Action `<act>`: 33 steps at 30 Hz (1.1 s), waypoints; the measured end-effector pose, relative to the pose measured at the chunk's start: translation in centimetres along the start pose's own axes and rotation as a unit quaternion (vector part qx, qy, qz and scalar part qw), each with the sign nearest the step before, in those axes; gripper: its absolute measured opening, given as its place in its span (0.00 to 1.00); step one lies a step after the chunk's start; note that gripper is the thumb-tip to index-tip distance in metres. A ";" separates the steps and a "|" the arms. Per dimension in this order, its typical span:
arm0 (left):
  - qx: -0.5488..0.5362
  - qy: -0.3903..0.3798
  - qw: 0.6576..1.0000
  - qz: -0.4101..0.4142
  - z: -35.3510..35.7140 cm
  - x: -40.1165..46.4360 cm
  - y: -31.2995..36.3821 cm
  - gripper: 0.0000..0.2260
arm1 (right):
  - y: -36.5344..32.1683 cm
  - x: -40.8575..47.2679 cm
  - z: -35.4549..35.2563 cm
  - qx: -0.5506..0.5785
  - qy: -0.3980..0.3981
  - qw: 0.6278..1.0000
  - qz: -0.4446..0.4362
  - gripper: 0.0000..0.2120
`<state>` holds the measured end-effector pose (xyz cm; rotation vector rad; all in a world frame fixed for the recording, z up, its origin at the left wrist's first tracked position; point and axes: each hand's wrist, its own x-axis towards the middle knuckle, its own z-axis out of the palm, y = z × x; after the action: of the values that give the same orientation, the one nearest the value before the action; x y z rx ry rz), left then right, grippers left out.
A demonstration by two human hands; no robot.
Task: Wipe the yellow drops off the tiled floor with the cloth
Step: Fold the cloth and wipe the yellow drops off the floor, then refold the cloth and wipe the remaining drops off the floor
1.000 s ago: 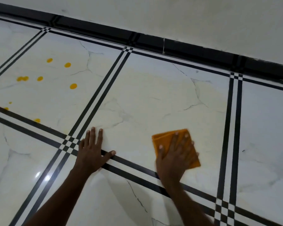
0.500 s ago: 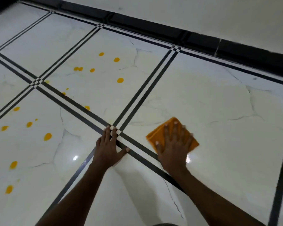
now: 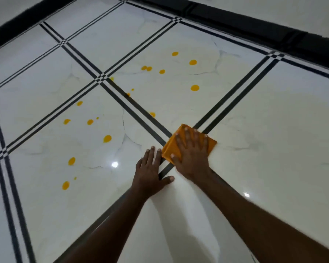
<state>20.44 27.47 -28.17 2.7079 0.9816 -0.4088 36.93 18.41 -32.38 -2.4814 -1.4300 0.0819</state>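
White marble-look tiled floor (image 3: 264,130), crossed by black double lines, is seen with more of its spotted area than a second ago. Yellow drops (image 3: 194,88) are scattered over two tiles, none yet wiped. The folded orange cloth (image 3: 171,149) has been slid leftward onto the line crossing, just short of the nearest drop (image 3: 152,114). It is pressed flat under the right hand (image 3: 192,156), fingers spread wide. The left hand (image 3: 150,171) is laid open on the floor just beside the cloth, nothing held. Wiping is judged about to begin.
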 end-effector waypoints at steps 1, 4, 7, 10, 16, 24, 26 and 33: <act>0.006 -0.011 1.000 0.007 0.0 0.0 -0.6 0.49 | 0.1 2.4 0.3 -0.009 -0.017 1.000 -0.016 0.37; 0.012 -0.041 0.999 0.018 -0.8 0.1 -1.3 0.50 | 3.3 6.9 0.2 -0.011 -0.020 0.998 0.065 0.36; 0.019 -0.109 0.994 0.014 -2.7 0.4 -1.2 0.48 | 3.9 4.1 0.0 0.011 0.028 0.991 0.130 0.36; 0.041 -0.209 0.977 0.018 -6.5 0.3 -1.0 0.40 | 0.7 -0.3 -0.1 0.009 -0.036 0.999 -0.008 0.37; 0.053 -0.239 0.970 -0.002 -16.4 -1.8 -4.1 0.31 | 0.5 4.6 -4.7 0.042 -0.035 0.994 0.096 0.21; -0.005 -0.190 0.982 -0.003 -20.0 -4.6 -4.5 0.25 | 0.8 6.9 -9.7 0.152 -0.121 0.980 0.054 0.04; -0.047 -0.151 0.987 0.010 -20.2 -5.1 -4.2 0.22 | -0.4 7.4 -12.5 0.169 -0.154 0.973 0.015 0.07; -0.301 0.003 0.952 0.057 -25.3 -3.7 -2.1 0.26 | -4.9 8.3 -25.3 0.213 -0.154 0.959 -0.102 0.10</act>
<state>20.88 34.69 -3.59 2.1916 0.7835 -0.0563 41.69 22.52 -6.11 -2.0205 -1.5782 0.6854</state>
